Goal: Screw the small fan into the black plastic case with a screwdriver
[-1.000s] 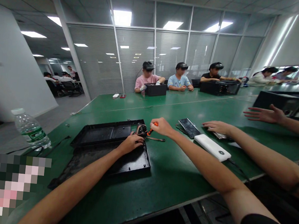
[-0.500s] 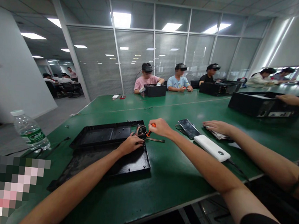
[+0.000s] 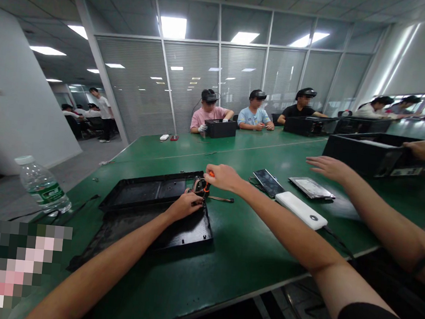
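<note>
In my right hand [image 3: 223, 176] is an orange-handled screwdriver [image 3: 209, 180], held nearly upright with its tip pointing down. My left hand [image 3: 185, 206] is closed close beside the tip, its fingertips pinched at the upper right of a black plastic panel [image 3: 190, 230]. What those fingers hold is hidden. Just behind them, a bundle of thin cables [image 3: 197, 184] lies at the right end of a second black panel [image 3: 139, 195]. One cable end [image 3: 223, 199] stretches out to the right on the green table [image 3: 241, 252].
To the right lie a dark phone-like slab [image 3: 268, 183], a white power bank [image 3: 301, 210] and a hard drive [image 3: 310, 187]. A co-worker's hand [image 3: 330, 168] hovers over that side, near a black computer case [image 3: 363, 154]. A water bottle [image 3: 44, 188] stands left.
My right hand and the screwdriver shifted slightly left, and the screwdriver stands more upright. The co-worker's hand lifted off the hard drive, uncovering it. My left hand stayed in place.
</note>
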Motion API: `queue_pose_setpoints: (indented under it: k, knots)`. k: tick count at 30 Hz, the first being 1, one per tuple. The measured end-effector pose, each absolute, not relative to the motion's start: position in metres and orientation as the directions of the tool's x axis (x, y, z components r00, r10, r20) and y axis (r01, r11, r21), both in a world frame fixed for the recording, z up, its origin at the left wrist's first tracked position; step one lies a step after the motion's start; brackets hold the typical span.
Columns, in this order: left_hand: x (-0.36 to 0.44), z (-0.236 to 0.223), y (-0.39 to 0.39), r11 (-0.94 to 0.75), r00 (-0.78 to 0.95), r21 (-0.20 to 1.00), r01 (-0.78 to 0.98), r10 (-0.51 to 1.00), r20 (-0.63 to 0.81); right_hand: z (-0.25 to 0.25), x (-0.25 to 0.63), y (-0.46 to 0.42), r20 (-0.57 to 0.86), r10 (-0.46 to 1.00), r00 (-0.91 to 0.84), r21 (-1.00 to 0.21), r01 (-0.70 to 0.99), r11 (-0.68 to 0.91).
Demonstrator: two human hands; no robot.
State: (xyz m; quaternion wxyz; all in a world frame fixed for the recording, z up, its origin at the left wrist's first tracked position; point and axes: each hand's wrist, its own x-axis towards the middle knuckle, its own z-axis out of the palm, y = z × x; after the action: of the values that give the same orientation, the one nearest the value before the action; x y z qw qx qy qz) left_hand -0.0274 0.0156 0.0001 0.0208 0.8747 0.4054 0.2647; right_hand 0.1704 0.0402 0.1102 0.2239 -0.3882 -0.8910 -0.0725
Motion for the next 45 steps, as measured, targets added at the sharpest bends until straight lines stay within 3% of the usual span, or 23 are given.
queue_pose_setpoints:
  k: [6, 9, 12, 16, 26, 31, 35, 37, 39, 42, 45]
  knots:
    - [-0.026, 0.002, 0.013, -0.632, 0.476, 0.365, 0.683, 0.765, 0.434, 0.128, 0.16, 0.02, 0.385, 0.686, -0.618, 0.141, 0.774, 0.617]
    - [-0.025, 0.002, 0.012, -0.642, 0.485, 0.396, 0.657, 0.762, 0.43, 0.134, 0.167, 0.017, 0.299, 0.727, -0.618, 0.09, 0.777, 0.623]
    - [-0.025, 0.002, 0.013, -0.632, 0.479, 0.406, 0.66, 0.771, 0.42, 0.138, 0.173, 0.016, 0.181, 0.643, -0.744, 0.025, 0.657, 0.754]
    - [-0.024, 0.003, 0.013, -0.617, 0.473, 0.413, 0.67, 0.783, 0.403, 0.138, 0.165, 0.007, 0.267, 0.685, -0.678, 0.108, 0.727, 0.678]
    - [-0.025, -0.001, 0.014, -0.613, 0.447, 0.45, 0.649, 0.787, 0.426, 0.137, 0.174, 0.007, 0.307, 0.732, -0.608, 0.116, 0.787, 0.606]
    - [-0.023, 0.007, 0.011, -0.629, 0.444, 0.456, 0.63, 0.773, 0.453, 0.149, 0.223, 0.024, 0.352, 0.719, -0.6, -0.084, 0.744, 0.662]
    - [-0.018, 0.016, 0.009, -0.617, 0.429, 0.414, 0.669, 0.776, 0.462, 0.139, 0.261, 0.029, 0.335, 0.746, -0.576, -0.473, 0.582, 0.662]
    - [-0.018, 0.021, 0.005, -0.642, 0.513, 0.35, 0.682, 0.761, 0.397, 0.126, 0.269, 0.028, 0.299, 0.732, -0.612, -0.659, 0.422, 0.623]
    - [-0.02, 0.027, -0.003, -0.69, 0.627, 0.292, 0.663, 0.724, 0.287, 0.109, 0.269, 0.025, 0.282, 0.678, -0.679, -0.768, 0.264, 0.584]
    - [-0.026, 0.037, -0.022, -0.723, 0.721, 0.26, 0.64, 0.682, 0.121, 0.086, 0.258, 0.017, 0.222, 0.565, -0.794, -0.819, 0.164, 0.551]
    - [-0.037, 0.052, -0.038, -0.698, 0.709, 0.268, 0.664, 0.701, 0.072, 0.066, 0.239, 0.0, 0.151, 0.46, -0.875, -0.738, 0.21, 0.641]
